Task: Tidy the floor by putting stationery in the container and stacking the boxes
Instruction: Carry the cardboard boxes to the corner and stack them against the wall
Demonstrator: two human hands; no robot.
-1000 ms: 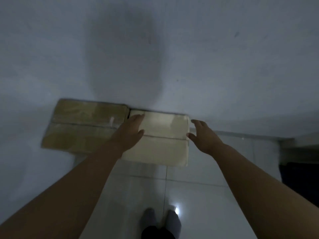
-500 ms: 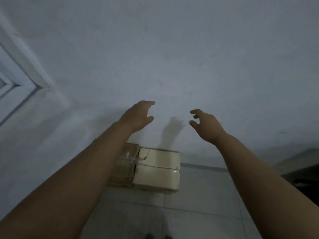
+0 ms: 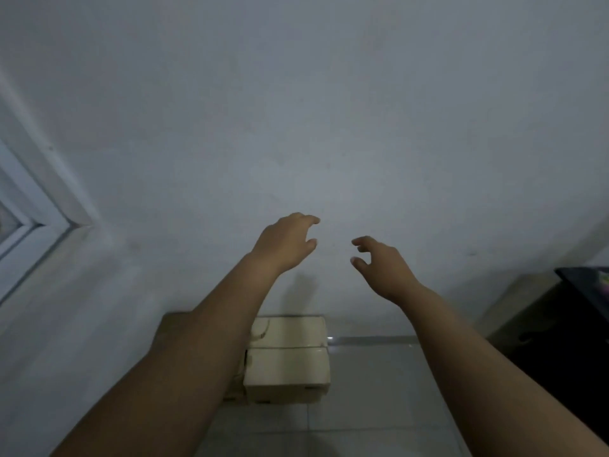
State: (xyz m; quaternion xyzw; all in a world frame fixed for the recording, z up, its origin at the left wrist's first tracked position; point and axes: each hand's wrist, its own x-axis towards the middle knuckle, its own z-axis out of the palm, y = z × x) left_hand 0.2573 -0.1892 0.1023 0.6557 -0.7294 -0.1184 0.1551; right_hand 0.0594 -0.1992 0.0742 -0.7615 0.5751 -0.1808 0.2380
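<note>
Boxes are seen low in the frame, set on the tiled floor [image 3: 379, 407] against the foot of the wall [image 3: 329, 127]. The pale box [image 3: 290, 361] is shown closed, its two top flaps meeting in a seam across the middle, and it is pressed side by side against a darker brown box [image 3: 171, 324] on its left (most of that one is hidden behind the left forearm, so its shape cannot be made out). Neither box is touched by a hand.

Both arms are held out above the boxes, in front of the wall. The left hand [image 3: 285, 240] is raised with fingers loosely curled and thumb apart, and nothing is held in it. The right hand [image 3: 382, 265] is kept just beside it, a gap left between the two, with fingers likewise loosely bent and empty. A faint shadow of the hands is cast on the wall below them.

A white frame [image 3: 36, 206] is seen at the far left edge. A dark piece of furniture [image 3: 573, 324] is placed at the right, well apart from the boxes.
</note>
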